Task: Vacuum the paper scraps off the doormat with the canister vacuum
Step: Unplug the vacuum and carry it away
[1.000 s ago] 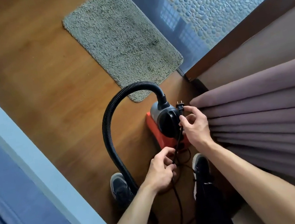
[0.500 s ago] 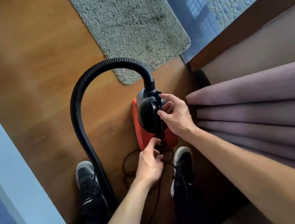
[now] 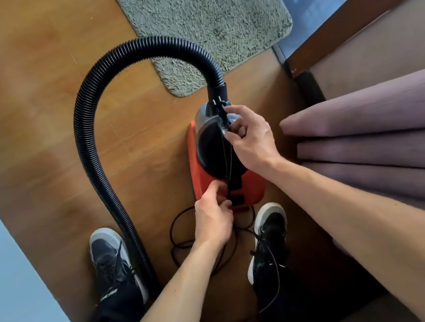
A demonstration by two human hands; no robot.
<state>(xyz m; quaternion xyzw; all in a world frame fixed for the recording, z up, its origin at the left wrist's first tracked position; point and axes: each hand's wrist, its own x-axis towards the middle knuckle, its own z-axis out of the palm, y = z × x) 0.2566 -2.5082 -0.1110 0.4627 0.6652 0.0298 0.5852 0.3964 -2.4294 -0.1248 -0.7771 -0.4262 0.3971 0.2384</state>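
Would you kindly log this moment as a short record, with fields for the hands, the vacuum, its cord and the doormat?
left hand: pinches the power cord low, at the vacuum's rear
right hand: grips the plug over the vacuum's top
canister vacuum: red and black, on the wooden floor
hose: arches from the vacuum's front, down beside the left shoe
cord slack: loops on the floor near the feet
doormat: just beyond the vacuum, partly in view; no paper scraps discernible

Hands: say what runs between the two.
In the head view, the power cord stretches between left hand and right hand, across the canister vacuum.
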